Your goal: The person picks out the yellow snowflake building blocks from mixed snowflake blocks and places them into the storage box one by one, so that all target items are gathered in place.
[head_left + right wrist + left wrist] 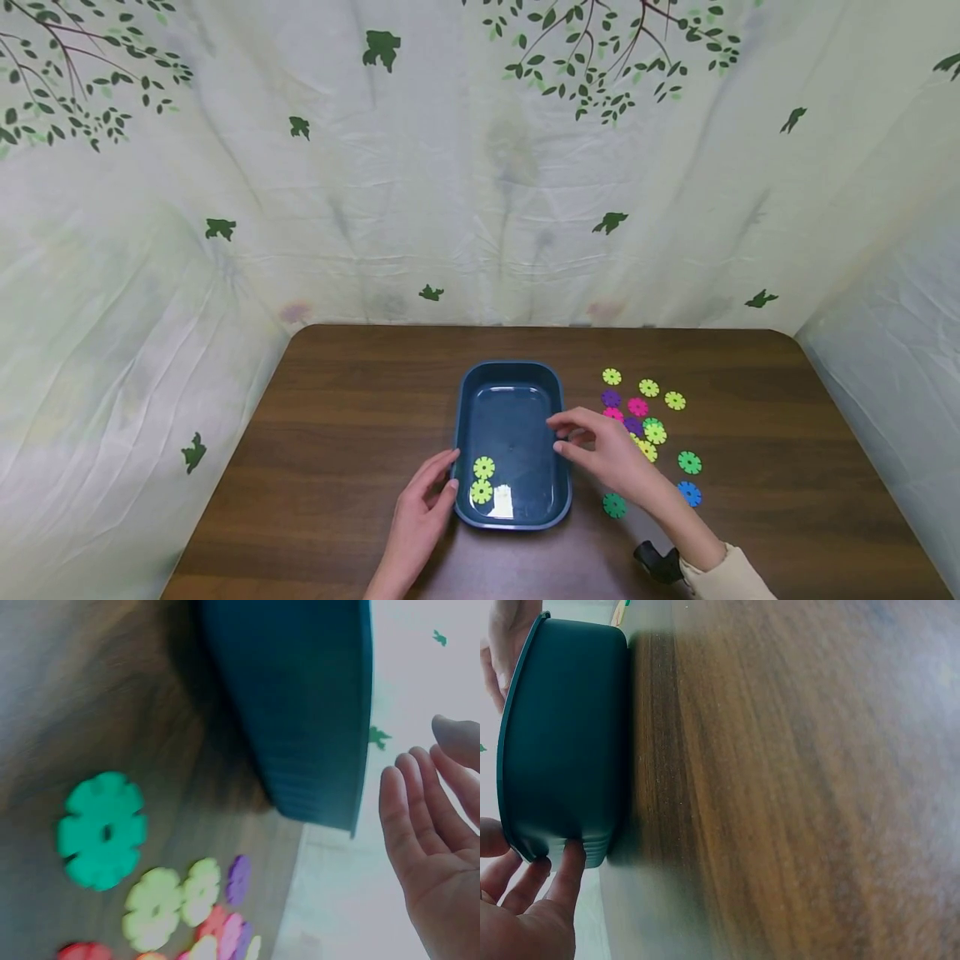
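A blue rectangular tray [515, 442] stands on the table with two yellow-green notched plastic discs [482, 479] inside, near its left wall. My left hand [422, 518] holds the tray's left side: in the left wrist view its fingers [568, 881] lie against the outer wall and its thumb is above the rim. Over the tray's right rim hovers my right hand [600, 446], thumb and fingers apart. Nothing shows between them in the right wrist view, where the hand [442, 840] is beside the tray wall [300, 712].
Right of the tray lie several loose discs: yellow-green [648, 387], pink [637, 407], purple [611, 398], green [689, 462] and blue [689, 493]. Another green disc [614, 505] lies below the right forearm. A patterned cloth [465, 167] hangs behind the wooden table [337, 433].
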`<control>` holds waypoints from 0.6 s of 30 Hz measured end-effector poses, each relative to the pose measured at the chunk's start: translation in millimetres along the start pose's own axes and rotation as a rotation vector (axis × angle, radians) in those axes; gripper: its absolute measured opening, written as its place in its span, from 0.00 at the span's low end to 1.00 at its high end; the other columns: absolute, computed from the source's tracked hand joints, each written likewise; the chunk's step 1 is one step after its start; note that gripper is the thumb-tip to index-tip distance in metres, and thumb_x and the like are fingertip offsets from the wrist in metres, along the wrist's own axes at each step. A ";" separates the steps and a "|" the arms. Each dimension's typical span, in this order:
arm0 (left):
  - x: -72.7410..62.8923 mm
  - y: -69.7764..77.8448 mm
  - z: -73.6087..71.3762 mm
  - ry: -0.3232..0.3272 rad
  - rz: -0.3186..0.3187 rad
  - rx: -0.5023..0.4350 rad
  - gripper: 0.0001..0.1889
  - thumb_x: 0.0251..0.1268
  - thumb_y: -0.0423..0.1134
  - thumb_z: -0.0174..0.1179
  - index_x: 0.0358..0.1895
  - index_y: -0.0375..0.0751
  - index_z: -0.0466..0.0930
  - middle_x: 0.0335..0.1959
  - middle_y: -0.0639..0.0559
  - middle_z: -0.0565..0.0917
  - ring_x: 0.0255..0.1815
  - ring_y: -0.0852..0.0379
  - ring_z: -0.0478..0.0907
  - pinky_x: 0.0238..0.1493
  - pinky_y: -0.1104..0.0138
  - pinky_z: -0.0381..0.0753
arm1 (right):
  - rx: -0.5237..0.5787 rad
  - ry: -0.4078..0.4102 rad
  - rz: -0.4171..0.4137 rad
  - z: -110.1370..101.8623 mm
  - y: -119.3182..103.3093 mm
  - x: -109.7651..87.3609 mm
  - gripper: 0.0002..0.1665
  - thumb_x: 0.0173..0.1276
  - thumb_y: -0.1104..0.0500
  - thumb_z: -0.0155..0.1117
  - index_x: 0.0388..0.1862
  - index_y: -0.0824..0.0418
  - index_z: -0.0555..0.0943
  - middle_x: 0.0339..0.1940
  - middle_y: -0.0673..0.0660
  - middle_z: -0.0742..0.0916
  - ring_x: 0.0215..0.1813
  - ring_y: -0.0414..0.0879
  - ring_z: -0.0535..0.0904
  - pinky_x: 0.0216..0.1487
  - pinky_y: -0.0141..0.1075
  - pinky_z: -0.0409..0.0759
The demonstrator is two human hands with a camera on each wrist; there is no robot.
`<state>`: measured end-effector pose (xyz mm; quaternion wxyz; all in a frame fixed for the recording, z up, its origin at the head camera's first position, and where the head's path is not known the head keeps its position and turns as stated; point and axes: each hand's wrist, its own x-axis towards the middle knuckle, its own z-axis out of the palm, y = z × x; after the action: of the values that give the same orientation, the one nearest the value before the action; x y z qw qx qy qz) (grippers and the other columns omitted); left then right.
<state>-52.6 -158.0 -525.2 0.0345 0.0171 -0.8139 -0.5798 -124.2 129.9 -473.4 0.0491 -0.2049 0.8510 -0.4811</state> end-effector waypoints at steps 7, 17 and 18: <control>0.3 1.5 -0.1 0.001 0.006 0.004 0.20 0.69 0.30 0.59 0.63 0.46 0.78 0.62 0.49 0.76 0.57 0.49 0.77 0.49 0.65 0.82 | -0.015 0.081 0.042 -5.7 13.7 -17.8 0.19 0.62 0.63 0.72 0.53 0.57 0.83 0.46 0.52 0.86 0.43 0.41 0.82 0.45 0.37 0.84; 2.6 1.1 2.1 0.007 -0.018 0.015 0.20 0.69 0.27 0.58 0.63 0.40 0.77 0.63 0.43 0.75 0.58 0.45 0.77 0.50 0.62 0.82 | -0.043 0.187 0.101 -14.0 37.1 -40.4 0.19 0.61 0.66 0.73 0.50 0.51 0.84 0.44 0.53 0.86 0.42 0.41 0.81 0.44 0.40 0.84; 2.7 1.3 2.2 0.009 -0.018 0.014 0.20 0.69 0.27 0.58 0.63 0.40 0.77 0.63 0.43 0.75 0.58 0.45 0.77 0.50 0.61 0.82 | -0.049 0.193 0.104 -15.1 39.6 -42.5 0.19 0.61 0.66 0.73 0.50 0.53 0.84 0.43 0.53 0.86 0.42 0.41 0.81 0.44 0.39 0.84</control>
<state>-55.5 -155.7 -524.6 0.0328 0.0272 -0.8175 -0.5744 -101.6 176.7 -503.4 -0.0134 -0.1143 0.8728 -0.4743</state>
